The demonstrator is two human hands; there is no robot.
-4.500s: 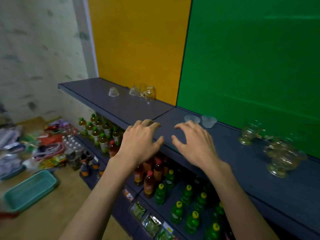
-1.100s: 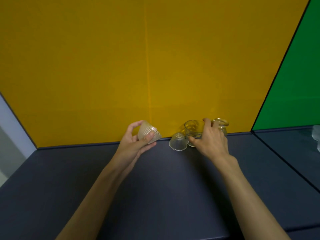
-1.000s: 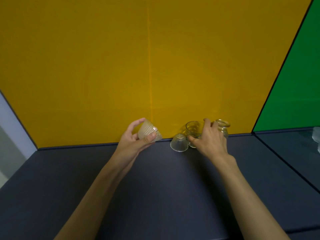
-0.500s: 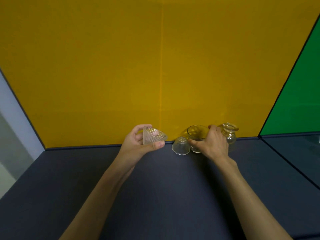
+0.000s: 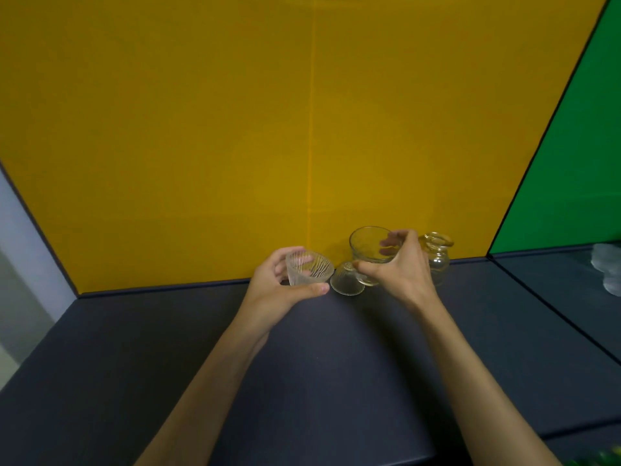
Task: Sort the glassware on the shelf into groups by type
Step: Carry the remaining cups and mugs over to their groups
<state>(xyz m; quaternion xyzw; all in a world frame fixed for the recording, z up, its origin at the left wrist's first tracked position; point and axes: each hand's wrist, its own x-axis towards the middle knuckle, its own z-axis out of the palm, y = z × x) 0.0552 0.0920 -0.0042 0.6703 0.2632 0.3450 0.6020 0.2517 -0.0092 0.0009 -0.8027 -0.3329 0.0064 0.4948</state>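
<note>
Two glasses in our hands at the shelf's (image 5: 302,381) far edge — left hand (image 5: 279,290) grasping the ribbed cup (image 5: 307,272), right hand (image 5: 400,267) gripping the smooth bowl (image 5: 368,245); an upturned cup (image 5: 346,282) between them.

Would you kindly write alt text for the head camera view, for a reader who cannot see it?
A person's left hand holds a ribbed glass cup while the right hand grips a smooth glass bowl, both above a dark shelf before a yellow wall. An upturned glass and a small glass jar stand nearby.
</note>
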